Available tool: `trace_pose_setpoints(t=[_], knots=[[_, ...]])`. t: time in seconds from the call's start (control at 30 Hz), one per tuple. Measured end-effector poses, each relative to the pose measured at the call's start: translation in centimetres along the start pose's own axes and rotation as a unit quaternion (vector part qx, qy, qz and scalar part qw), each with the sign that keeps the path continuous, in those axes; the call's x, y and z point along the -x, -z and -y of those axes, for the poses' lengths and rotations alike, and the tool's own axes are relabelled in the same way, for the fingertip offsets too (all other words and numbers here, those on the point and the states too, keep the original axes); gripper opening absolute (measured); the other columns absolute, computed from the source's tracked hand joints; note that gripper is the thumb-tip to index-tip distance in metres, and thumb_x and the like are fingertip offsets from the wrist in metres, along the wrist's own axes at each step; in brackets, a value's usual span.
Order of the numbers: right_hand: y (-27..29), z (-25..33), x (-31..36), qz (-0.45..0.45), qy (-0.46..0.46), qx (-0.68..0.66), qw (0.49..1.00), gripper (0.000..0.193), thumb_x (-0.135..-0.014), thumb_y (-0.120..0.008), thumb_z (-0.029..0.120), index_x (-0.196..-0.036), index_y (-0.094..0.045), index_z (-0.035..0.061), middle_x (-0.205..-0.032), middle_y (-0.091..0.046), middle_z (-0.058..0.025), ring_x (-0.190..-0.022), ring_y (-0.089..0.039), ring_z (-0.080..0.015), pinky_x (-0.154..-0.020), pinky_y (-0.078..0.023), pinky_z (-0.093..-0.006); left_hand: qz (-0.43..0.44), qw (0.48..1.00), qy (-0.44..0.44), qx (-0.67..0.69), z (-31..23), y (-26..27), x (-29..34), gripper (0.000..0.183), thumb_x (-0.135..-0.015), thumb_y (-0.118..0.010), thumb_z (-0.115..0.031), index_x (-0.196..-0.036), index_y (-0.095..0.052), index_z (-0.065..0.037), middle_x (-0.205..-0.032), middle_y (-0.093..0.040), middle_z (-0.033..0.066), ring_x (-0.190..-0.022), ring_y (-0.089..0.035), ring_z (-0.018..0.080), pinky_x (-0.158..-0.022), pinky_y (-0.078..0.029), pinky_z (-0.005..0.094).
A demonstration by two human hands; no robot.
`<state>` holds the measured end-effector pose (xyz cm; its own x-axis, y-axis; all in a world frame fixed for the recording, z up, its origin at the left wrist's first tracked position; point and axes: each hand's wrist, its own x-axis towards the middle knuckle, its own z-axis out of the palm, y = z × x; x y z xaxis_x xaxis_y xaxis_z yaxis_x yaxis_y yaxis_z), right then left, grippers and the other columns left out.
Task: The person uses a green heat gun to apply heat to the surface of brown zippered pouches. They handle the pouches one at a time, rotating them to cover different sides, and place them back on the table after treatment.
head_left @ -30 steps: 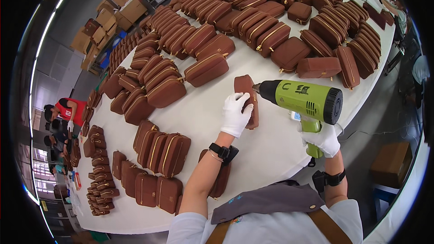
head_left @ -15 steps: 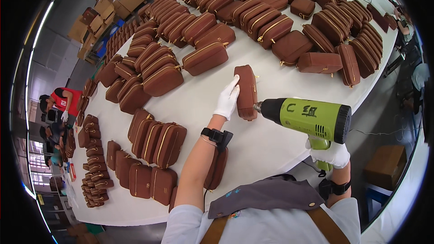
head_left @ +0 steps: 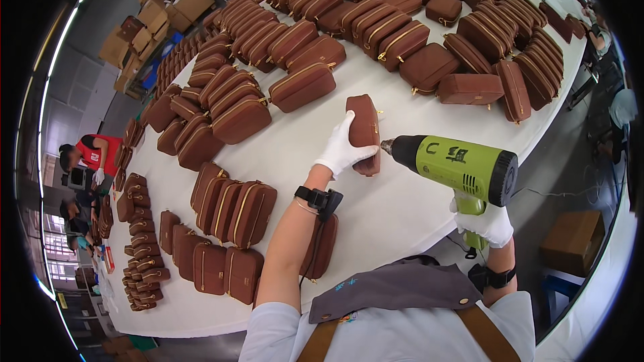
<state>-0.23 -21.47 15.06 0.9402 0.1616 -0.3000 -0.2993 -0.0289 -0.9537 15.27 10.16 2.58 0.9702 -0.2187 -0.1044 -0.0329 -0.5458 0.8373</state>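
A brown zip pouch [head_left: 363, 121] stands on the white-covered table in front of me. My left hand [head_left: 341, 149], in a white glove, holds it from the left side, with the thumb stretched across its lower part and the fingers at its upper left edge. In my gloved right hand [head_left: 488, 222] is a green and black heat gun [head_left: 453, 164], gripped by its handle. Its metal nozzle points left, very close to the pouch's right side near my thumb. Small gold zip pulls show at the pouch's right edge.
Rows of similar brown pouches [head_left: 241, 119] fill the table's [head_left: 376, 228] far side and left. A cord [head_left: 550, 194] trails right of the heat gun. Cardboard boxes [head_left: 571, 245] stand on the floor at right. A person in red [head_left: 100, 151] works at far left.
My left hand has spread its thumb over the pouch, where the hand lay along its side before. The heat gun has shifted slightly up, its nozzle now higher along the pouch.
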Motion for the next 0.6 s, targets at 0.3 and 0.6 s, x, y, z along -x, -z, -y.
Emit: trace_pose_setpoints(t=[0.3,0.6], knots=[[0.1,-0.4,-0.7,-0.017,0.014,-0.028,0.999,0.049,-0.072,-0.066,-0.009,-0.119,-0.055,-0.0014,-0.085,-0.062,-0.0064,-0.062,-0.058,-0.0124,-0.053,-0.048,-0.0266,-0.133,0.947,0.134,0.259,0.1,-3.7,2.6,0.089,-0.077,-0.077,-0.015,-0.146,-0.022,-0.001,-0.132,-0.051,0.0206,-0.119,-0.056,0.0330,-0.099,-0.050,0.0385],[-0.1,-0.3,-0.2,-0.028,-0.002,0.006,1.000,0.046,-0.072,-0.066,-0.009,-0.117,-0.057,-0.0017,-0.085,-0.062,-0.0065,-0.064,-0.057,-0.0118,-0.053,-0.048,-0.0267,-0.068,0.791,0.374,0.479,2.5,-8.8,12.7,0.083,-0.092,-0.064,-0.016,-0.153,-0.009,-0.008,-0.122,-0.053,0.0151,-0.097,-0.063,0.0298,-0.079,-0.057,0.0442]])
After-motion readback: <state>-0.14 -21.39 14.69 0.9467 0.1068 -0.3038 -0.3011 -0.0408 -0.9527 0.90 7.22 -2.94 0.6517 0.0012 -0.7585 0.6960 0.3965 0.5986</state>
